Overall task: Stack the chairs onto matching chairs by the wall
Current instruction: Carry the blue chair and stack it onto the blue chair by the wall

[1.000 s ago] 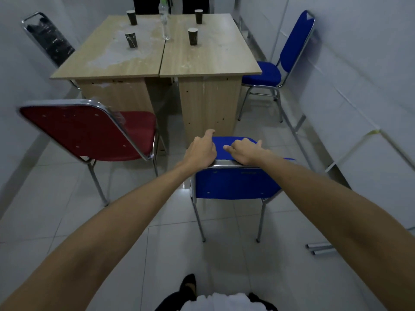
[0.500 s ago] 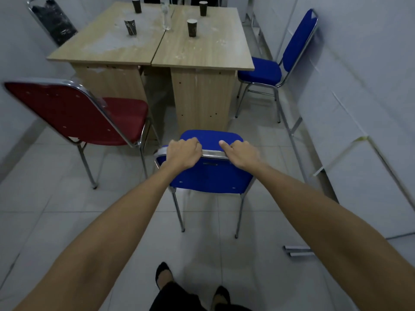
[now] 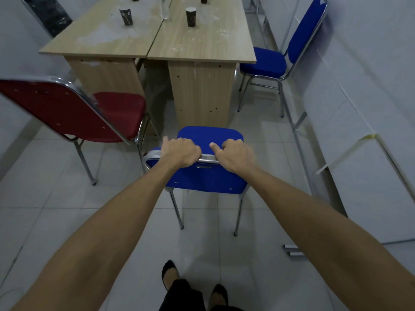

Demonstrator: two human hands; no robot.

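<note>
Both hands now grip the blue chair (image 3: 202, 178) by its shiny top rail: left hand (image 3: 180, 151) and right hand (image 3: 235, 154), fingers curled round it. A moment ago they only rested there. It stands on the floor near the worktop (image 3: 202, 46), ready to go to the matching blue chair by the wall (image 3: 280, 55).

cups (image 3: 190, 17) on table (image 3: 202, 46), chairs (image 3: 265, 63) beside

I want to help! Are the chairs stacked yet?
None look stacked yet. In hand: both hands, left hand and right hand, hold the near blue chair by its backrest. Left: stack it on the blue chair by the wall; red chair waits.
</note>
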